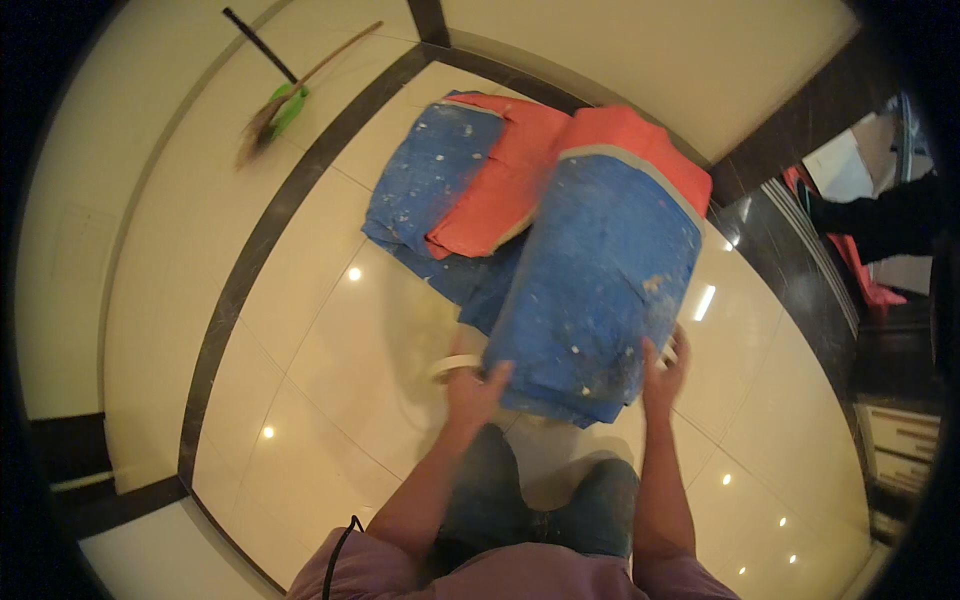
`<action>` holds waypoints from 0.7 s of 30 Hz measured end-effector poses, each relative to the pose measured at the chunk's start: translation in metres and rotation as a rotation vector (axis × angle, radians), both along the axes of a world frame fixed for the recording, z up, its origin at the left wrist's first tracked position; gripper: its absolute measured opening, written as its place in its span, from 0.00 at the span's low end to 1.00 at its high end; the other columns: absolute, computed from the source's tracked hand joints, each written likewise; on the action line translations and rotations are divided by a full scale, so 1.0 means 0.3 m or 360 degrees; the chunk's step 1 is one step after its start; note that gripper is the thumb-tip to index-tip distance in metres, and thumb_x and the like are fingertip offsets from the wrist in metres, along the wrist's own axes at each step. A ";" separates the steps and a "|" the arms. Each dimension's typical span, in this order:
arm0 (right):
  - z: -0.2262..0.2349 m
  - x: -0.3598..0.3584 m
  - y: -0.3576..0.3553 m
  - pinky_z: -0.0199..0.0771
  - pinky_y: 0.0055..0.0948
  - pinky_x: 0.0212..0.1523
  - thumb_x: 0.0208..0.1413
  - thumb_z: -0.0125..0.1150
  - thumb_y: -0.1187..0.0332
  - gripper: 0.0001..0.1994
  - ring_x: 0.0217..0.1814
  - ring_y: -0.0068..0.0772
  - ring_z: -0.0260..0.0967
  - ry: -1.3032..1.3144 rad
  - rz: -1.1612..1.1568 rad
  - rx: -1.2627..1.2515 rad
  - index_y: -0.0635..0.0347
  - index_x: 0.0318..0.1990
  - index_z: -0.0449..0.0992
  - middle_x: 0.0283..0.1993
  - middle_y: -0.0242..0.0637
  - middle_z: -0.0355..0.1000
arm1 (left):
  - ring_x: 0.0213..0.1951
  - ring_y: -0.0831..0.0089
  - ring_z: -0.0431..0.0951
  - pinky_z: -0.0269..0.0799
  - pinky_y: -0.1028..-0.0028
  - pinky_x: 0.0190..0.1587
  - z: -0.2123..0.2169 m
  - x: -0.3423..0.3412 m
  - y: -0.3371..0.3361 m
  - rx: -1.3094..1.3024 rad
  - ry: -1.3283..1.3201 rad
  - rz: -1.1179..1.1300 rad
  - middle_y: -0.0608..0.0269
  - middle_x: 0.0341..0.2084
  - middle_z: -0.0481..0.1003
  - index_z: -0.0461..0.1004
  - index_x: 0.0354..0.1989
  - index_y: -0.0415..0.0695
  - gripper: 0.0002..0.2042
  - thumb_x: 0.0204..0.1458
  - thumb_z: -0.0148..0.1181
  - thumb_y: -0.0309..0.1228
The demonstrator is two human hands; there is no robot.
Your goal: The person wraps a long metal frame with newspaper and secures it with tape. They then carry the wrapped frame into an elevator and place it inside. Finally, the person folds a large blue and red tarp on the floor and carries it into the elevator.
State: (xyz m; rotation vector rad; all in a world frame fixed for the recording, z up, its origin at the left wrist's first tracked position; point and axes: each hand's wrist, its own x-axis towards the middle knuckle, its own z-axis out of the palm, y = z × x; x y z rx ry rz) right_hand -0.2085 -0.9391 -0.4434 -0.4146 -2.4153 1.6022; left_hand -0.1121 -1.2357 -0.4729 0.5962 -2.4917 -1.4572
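Observation:
A large folded tarp [600, 270], blue with a red side and a pale seam, stands out from the floor in front of me. White specks and a tan smear mark its blue face. At its near left edge, my left hand [474, 392] is closed, with the thumb against the cloth and the fingers partly hidden. A cream ring like a tape roll [457, 366] sits around the fingers of that hand. My right hand [664, 372] grips the near right edge, fingers curled at its side. Another blue-and-red folded part [440, 170] lies beyond to the left.
A broom [262, 128] and a green dustpan [288, 110] with a black handle are at the far left. Dark border strips [262, 240] cross the shiny tiled floor [330, 390]. On the right are a dark-framed opening and a drawer unit [903, 440].

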 end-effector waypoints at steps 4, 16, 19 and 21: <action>-0.324 0.138 0.351 0.54 0.52 0.69 0.51 0.71 0.43 0.54 0.73 0.53 0.54 -0.1081 -0.0042 -0.0295 0.56 0.76 0.44 0.75 0.53 0.51 | 0.60 0.43 0.70 0.68 0.57 0.59 0.002 -0.249 0.044 -0.0474 -0.0208 -0.0386 0.32 0.57 0.70 0.61 0.67 0.33 0.39 0.55 0.62 0.51; 0.321 0.330 0.281 0.68 0.38 0.60 0.51 0.66 0.66 0.31 0.56 0.41 0.71 -0.0675 0.0092 -0.0493 0.69 0.61 0.66 0.56 0.46 0.73 | 0.52 0.42 0.77 0.69 0.55 0.57 -0.165 -0.209 0.078 0.0182 -0.0959 -0.0639 0.30 0.47 0.76 0.70 0.55 0.26 0.41 0.52 0.63 0.59; 0.532 0.285 0.251 0.69 0.37 0.56 0.49 0.64 0.67 0.28 0.52 0.41 0.72 -0.0559 -0.0054 -0.0169 0.72 0.58 0.68 0.52 0.49 0.74 | 0.56 0.42 0.73 0.68 0.56 0.59 -0.089 -0.233 0.203 0.0025 -0.0758 -0.0606 0.32 0.52 0.73 0.69 0.57 0.28 0.38 0.52 0.65 0.54; 0.587 0.280 0.164 0.70 0.35 0.55 0.48 0.63 0.69 0.26 0.50 0.41 0.73 -0.0469 -0.0065 -0.0042 0.73 0.55 0.70 0.50 0.50 0.75 | 0.60 0.42 0.70 0.65 0.54 0.62 -0.190 -0.241 0.067 -0.0426 -0.0076 -0.0234 0.33 0.57 0.70 0.68 0.59 0.30 0.35 0.52 0.66 0.48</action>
